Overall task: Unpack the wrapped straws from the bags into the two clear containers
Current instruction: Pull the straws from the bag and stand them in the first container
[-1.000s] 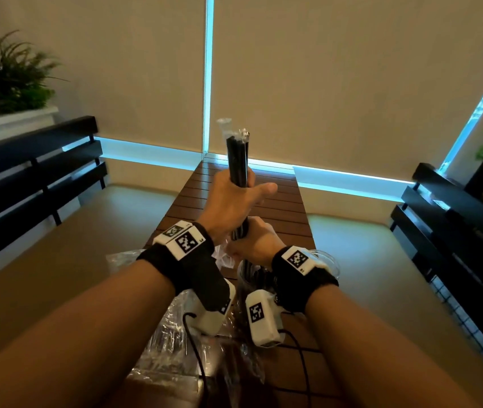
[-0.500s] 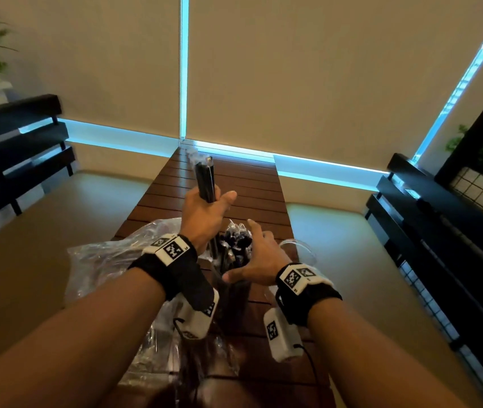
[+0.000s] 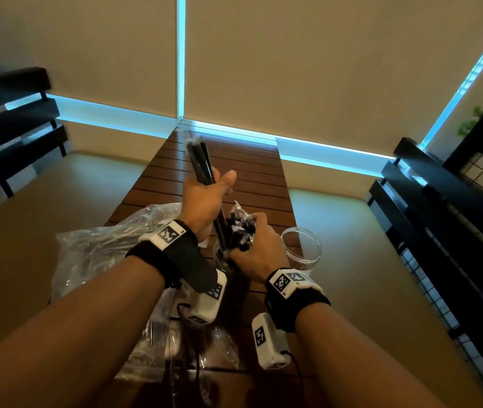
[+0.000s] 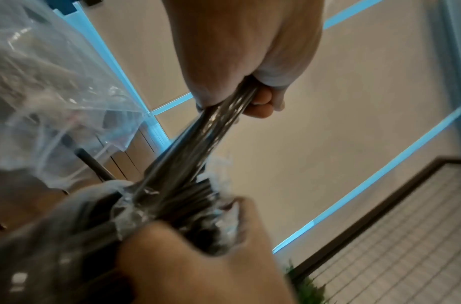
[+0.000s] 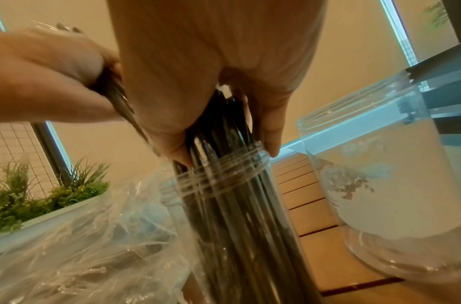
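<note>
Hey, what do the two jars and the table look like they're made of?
Empty jar: probably clear plastic, glossy; see-through wall with moulded screw threads at the neck, though glass cannot be ruled out. Straw-filled jar: looks the same, threaded clear neck around black wrapped straws. Table: wooden slats, brown with slight sheen; parallel boards with dark gaps.

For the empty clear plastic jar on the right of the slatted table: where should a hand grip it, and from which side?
Judging by its pose, grip the empty clear plastic jar round its smooth upright wall, just below the threaded neck, coming from its right side. It stands upright with an open mouth, and its left is crowded by the right hand on the straw-filled jar.
</note>
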A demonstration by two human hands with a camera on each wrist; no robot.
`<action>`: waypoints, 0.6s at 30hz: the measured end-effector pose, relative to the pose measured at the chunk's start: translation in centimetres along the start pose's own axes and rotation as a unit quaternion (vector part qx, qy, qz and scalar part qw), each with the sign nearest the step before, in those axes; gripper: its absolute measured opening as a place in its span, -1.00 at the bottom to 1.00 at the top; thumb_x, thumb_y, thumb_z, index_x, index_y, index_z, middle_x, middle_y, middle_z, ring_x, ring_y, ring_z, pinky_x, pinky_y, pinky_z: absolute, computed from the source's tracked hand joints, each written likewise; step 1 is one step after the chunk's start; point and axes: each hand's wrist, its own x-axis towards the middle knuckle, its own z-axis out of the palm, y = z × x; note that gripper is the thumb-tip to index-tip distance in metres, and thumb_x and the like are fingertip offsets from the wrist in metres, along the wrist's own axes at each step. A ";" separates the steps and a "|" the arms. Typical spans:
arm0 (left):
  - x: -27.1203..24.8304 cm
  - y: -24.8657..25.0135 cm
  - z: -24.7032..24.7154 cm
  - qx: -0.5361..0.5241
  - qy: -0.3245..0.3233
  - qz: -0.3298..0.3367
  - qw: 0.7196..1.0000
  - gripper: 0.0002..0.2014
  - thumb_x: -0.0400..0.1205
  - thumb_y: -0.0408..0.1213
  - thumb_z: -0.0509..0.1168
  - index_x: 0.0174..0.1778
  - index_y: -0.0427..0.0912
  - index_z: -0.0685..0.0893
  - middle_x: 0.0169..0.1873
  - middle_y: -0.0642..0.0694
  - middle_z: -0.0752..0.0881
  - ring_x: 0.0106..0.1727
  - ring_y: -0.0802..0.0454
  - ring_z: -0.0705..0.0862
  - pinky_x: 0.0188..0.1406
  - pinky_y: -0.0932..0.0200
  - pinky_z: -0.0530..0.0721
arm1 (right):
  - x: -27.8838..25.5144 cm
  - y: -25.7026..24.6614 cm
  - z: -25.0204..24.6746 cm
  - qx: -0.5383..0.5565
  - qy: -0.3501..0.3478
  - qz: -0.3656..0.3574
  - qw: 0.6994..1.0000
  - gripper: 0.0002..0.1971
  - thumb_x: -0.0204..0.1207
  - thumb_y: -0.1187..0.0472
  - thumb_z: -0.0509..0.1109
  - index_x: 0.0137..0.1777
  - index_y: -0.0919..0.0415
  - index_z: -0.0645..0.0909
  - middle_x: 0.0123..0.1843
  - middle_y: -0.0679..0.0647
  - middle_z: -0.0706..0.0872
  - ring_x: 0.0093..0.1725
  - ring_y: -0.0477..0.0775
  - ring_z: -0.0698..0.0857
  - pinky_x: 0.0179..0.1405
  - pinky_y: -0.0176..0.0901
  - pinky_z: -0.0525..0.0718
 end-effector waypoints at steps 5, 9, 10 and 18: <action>-0.2 -1.3 -0.4 -0.006 -0.005 -0.016 1.000 -0.66 0.61 -0.29 0.46 -0.41 -0.03 0.47 -0.50 -0.01 0.55 -0.38 0.02 0.59 -0.13 -0.05 0.67 | -0.3 -0.4 -0.1 -0.015 -0.002 -0.013 1.000 -0.32 0.30 -0.08 0.54 0.35 -0.07 0.29 0.18 0.04 0.63 0.11 0.17 0.71 0.10 0.15 0.73; -0.8 -2.6 -0.2 0.016 -0.014 -0.014 1.000 -0.64 0.60 -0.27 0.46 -0.44 0.00 0.46 -0.46 -0.14 0.56 -0.36 -0.10 0.61 -0.14 -0.18 0.76 | -0.6 -0.3 -0.3 -0.014 -0.012 -0.013 1.000 -0.26 0.30 -0.03 0.56 0.43 -0.05 0.27 0.25 0.07 0.60 0.16 0.17 0.70 0.16 0.19 0.72; -0.7 -2.6 0.0 0.027 -0.011 -0.008 1.000 -0.64 0.60 -0.26 0.46 -0.43 -0.01 0.45 -0.48 -0.11 0.57 -0.37 -0.09 0.63 -0.13 -0.19 0.77 | -0.7 -0.3 -0.2 -0.009 -0.016 -0.015 1.000 -0.24 0.29 -0.03 0.57 0.44 -0.06 0.26 0.26 0.08 0.59 0.18 0.17 0.70 0.16 0.19 0.72; -2.8 -6.2 0.8 0.157 -0.031 0.082 0.984 -0.68 0.55 -0.07 0.49 -0.39 -0.07 0.53 -0.31 -0.09 0.63 -0.28 0.12 0.62 -0.12 0.17 0.69 | -0.4 0.6 0.0 0.043 -0.048 -0.024 0.998 -0.13 0.10 0.01 0.59 0.39 -0.27 0.20 0.23 0.04 0.55 0.12 0.09 0.69 0.07 0.15 0.77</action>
